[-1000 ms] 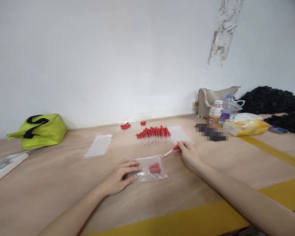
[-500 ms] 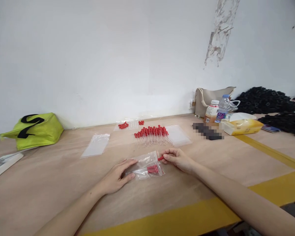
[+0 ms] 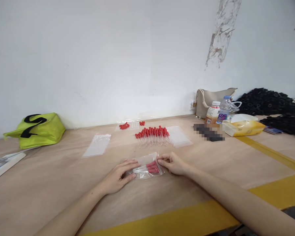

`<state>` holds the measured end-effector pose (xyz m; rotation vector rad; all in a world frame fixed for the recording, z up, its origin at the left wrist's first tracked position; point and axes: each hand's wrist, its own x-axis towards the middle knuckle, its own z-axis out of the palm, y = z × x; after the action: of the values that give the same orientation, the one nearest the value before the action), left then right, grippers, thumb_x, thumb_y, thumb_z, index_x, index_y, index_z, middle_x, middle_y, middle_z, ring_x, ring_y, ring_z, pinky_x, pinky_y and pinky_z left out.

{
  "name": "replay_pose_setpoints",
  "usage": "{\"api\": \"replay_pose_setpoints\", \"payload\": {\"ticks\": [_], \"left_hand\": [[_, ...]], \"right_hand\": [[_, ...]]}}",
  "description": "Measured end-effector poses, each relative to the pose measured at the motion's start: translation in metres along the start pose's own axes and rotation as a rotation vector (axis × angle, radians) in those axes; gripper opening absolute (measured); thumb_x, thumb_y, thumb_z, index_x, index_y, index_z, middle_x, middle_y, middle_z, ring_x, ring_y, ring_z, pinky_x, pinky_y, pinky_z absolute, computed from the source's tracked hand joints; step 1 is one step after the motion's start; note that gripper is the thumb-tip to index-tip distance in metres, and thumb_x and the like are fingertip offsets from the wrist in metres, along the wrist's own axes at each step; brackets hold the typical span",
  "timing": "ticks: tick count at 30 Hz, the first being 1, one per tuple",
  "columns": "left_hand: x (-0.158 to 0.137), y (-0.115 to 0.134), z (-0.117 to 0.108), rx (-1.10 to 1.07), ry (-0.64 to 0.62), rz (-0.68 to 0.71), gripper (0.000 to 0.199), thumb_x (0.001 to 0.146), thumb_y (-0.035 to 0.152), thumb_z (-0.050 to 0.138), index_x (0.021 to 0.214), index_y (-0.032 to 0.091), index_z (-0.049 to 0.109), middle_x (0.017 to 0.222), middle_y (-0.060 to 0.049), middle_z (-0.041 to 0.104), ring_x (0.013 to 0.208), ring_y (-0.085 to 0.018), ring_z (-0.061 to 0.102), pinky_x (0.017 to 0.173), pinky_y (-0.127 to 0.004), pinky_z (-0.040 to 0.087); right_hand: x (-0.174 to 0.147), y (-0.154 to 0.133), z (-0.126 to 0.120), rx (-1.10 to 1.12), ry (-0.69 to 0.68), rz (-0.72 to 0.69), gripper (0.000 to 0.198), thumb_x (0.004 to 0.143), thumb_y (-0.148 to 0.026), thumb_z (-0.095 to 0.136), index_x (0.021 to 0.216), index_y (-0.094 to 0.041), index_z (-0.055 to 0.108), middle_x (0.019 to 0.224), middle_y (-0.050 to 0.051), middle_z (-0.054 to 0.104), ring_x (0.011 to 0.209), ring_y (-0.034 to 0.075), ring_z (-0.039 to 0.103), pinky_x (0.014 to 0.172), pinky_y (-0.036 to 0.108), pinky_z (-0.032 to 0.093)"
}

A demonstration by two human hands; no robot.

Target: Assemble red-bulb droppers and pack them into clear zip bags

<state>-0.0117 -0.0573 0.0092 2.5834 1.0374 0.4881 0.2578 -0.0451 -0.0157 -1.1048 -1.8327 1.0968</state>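
A clear zip bag lies flat on the paper-covered table, holding several droppers with red rubber bulbs at the bag's right end and clear tubes pointing left. My left hand holds the bag's left end, fingers over the top edge and thumb by the lower edge. At the bag's mouth on the right, my right hand is closed with thumb and fingertips on its edge. Beyond the hands lies a row of more red-bulbed droppers, with a stack of flat clear bags beside it.
Another flat bag lies left of the row. Loose red bulbs sit near the wall. A yellow-green bag stands far left. On the right are two bottles, a tissue pack, a beige bag and black piles.
The dropper that my right hand was feeding into the mouth is now inside the bag alongside the others. My right hand has moved slightly left to the bag's edge; the left stays put.
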Motion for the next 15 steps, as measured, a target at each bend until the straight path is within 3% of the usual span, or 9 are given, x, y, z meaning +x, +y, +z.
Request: {"api": "replay_pose_setpoints", "payload": {"ticks": [3,6,9,12,15], "left_hand": [[0.000,-0.001,-0.001,0.025,-0.040,0.021,0.033,0.088,0.032,0.041,0.120,0.034,0.049,0.131,0.000,0.043,0.119,-0.022,0.038,0.100,-0.043,0.030],[0.000,-0.001,-0.001,0.043,-0.062,0.024,0.033,0.089,0.031,0.040,0.120,0.035,0.049,0.132,0.000,0.041,0.120,-0.022,0.037,0.099,-0.042,0.031],[-0.001,0.000,-0.001,0.038,-0.057,0.026,0.033,0.089,0.031,0.039,0.121,0.033,0.048,0.131,-0.001,0.042,0.121,-0.021,0.036,0.100,-0.041,0.030],[-0.001,0.001,0.000,0.024,-0.040,0.036,0.033,0.089,0.030,0.040,0.121,0.032,0.049,0.130,-0.001,0.044,0.120,-0.021,0.038,0.102,-0.042,0.027],[-0.002,0.001,0.000,0.021,-0.032,0.039,0.033,0.088,0.030,0.041,0.121,0.030,0.049,0.130,-0.001,0.044,0.120,-0.021,0.037,0.102,-0.042,0.027]], "right_hand": [[0.012,0.000,-0.025,-0.076,0.144,0.093,0.021,0.071,-0.035,0.054,0.076,-0.017,0.062,0.062,-0.001,0.062,0.039,0.008,0.046,0.040,0.021,0.035],[0.041,0.002,-0.053,-0.327,0.446,0.088,0.008,0.064,-0.024,0.057,0.064,-0.016,0.058,0.061,0.001,0.060,0.055,0.011,0.053,0.053,0.021,0.040],[0.076,0.002,-0.069,-0.487,0.575,0.119,0.011,0.063,-0.020,0.057,0.073,-0.015,0.055,0.070,0.004,0.061,0.067,0.014,0.056,0.060,0.022,0.040],[0.109,0.001,-0.070,-0.589,0.605,0.176,0.025,0.062,-0.017,0.056,0.086,-0.013,0.052,0.078,0.010,0.061,0.072,0.018,0.056,0.058,0.025,0.040],[0.131,0.001,-0.066,-0.580,0.560,0.190,0.030,0.060,-0.012,0.057,0.089,-0.010,0.051,0.074,0.014,0.060,0.067,0.022,0.057,0.054,0.028,0.039]]}}
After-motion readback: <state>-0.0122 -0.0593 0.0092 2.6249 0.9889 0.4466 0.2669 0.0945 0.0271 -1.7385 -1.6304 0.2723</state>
